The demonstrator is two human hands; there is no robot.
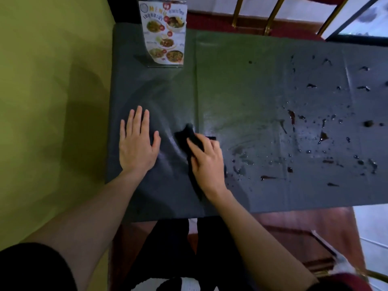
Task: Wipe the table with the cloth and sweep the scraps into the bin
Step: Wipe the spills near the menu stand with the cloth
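My left hand (137, 143) lies flat, fingers spread, on the dark, smooth surface (241, 85). My right hand (206, 162) curls around a crumpled black cloth (188, 134), pressing it down near the front edge. Wet droplets and reddish-brown scraps (323, 136) speckle the right side.

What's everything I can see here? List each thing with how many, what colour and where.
table: one, dark grey-green cover, fills the middle of the view.
cloth: one, black, on the table under the right hand.
spills and scraps: many, dark reddish and clear wet spots, scattered over the table's right half.
menu stand: one, white with food photos, upright at the table's far left edge.
wall: one, yellow-green, left of the table.
chair: one, gold bars and red seat, beyond the table.
left hand: one, laid flat on the table, fingers straight.
right hand: one, grips the cloth.
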